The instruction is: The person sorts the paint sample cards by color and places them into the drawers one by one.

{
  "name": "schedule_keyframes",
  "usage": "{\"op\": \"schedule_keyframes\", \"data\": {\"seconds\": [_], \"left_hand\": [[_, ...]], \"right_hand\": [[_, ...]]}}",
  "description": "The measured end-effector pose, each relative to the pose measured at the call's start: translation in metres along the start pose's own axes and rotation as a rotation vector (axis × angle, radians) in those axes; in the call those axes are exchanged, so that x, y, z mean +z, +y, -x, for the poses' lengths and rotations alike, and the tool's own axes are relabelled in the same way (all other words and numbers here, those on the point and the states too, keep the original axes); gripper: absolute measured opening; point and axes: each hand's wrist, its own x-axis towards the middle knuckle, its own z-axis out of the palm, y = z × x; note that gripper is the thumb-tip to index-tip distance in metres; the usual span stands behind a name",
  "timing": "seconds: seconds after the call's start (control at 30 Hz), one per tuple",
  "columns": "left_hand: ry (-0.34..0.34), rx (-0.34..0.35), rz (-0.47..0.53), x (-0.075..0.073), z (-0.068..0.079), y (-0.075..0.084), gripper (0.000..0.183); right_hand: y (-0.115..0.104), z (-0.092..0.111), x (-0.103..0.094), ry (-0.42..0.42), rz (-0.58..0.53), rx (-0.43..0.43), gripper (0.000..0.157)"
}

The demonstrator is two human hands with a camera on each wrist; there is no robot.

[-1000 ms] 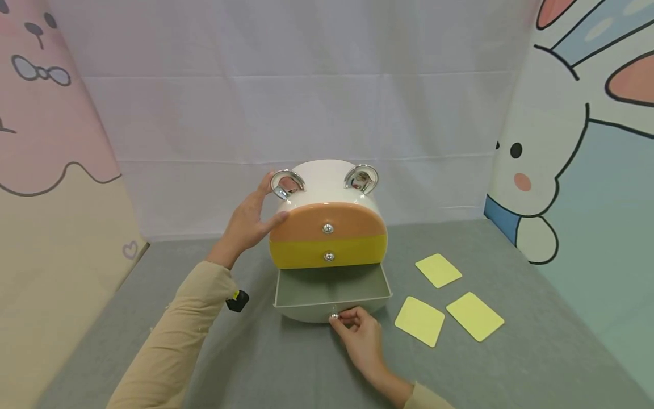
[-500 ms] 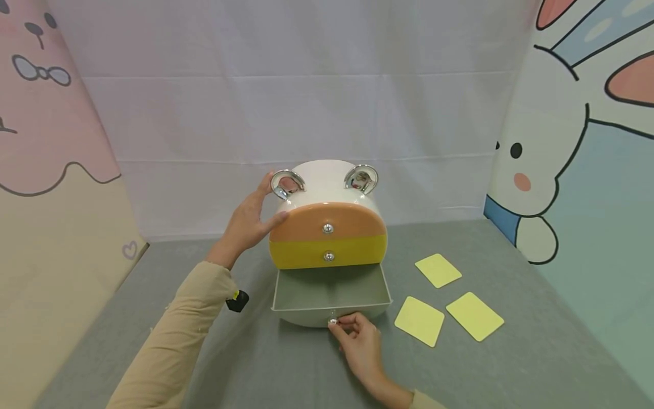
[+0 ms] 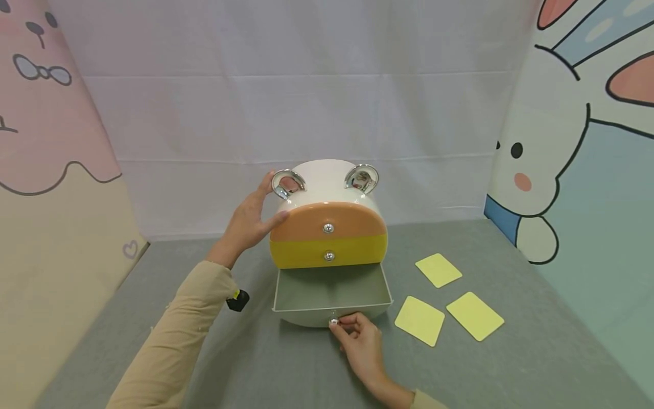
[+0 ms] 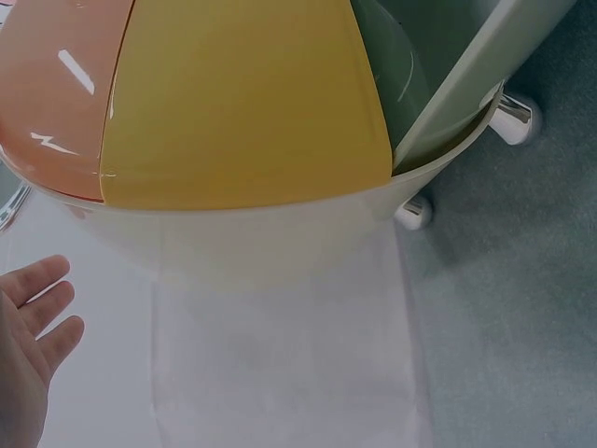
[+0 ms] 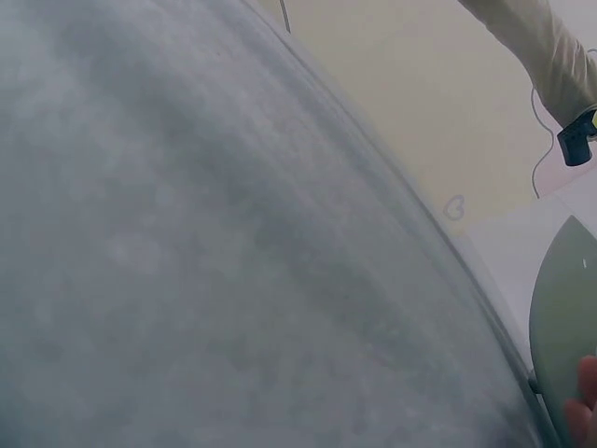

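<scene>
A small white cabinet (image 3: 324, 177) with two silver ears stands mid-table. Its orange drawer (image 3: 301, 222) and yellow drawer (image 3: 301, 253) are closed, each with a silver knob. The grey-green bottom drawer (image 3: 301, 318) is pulled out and nothing shows inside it. My right hand (image 3: 364, 346) pinches the round silver knob (image 3: 334, 321) of that drawer between thumb and fingers. At the cabinet's upper left side, my left hand (image 3: 247, 221) rests by the ear with its thumb at the orange drawer's edge. Its fingers (image 4: 58, 338) look extended in the left wrist view.
Three pale yellow square cards, one nearest the drawer (image 3: 419, 321), one farther back (image 3: 438, 270) and one to the right (image 3: 475, 316), lie on the grey tablecloth (image 3: 531, 363). A white curtain (image 3: 306, 113) hangs behind. Cartoon-printed panels flank both sides.
The bottom drawer has slid slightly farther out toward me along with my right hand, then stayed about still over the last half second. My left hand has not moved.
</scene>
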Motion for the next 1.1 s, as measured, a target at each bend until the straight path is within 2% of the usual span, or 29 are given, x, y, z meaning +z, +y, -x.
{"op": "schedule_keyframes", "data": {"seconds": [0.3,0.47,0.6,0.8,1.0,1.1], "left_hand": [[0.0,0.001,-0.004,0.001,-0.001,-0.002,0.084],[-0.004,-0.005,-0.006,0.0,-0.001,-0.002,0.084],[-0.008,-0.01,-0.006,0.001,-0.001,-0.002,0.084],[-0.012,-0.009,-0.012,0.001,-0.001,-0.003,0.084],[-0.009,-0.009,-0.008,0.001,-0.001,-0.003,0.084],[-0.013,-0.011,-0.006,0.002,-0.001,-0.003,0.084]], "right_hand": [[-0.004,-0.002,-0.011,-0.088,0.05,-0.038,0.023],[-0.015,-0.005,-0.026,-0.092,0.07,-0.087,0.023],[-0.025,-0.009,-0.044,-0.108,0.086,-0.159,0.023],[-0.032,-0.018,-0.077,-0.147,0.237,-0.262,0.023],[-0.028,-0.034,-0.111,-0.154,0.335,-0.373,0.022],[-0.022,-0.043,-0.129,-0.173,0.418,-0.354,0.021]]}}
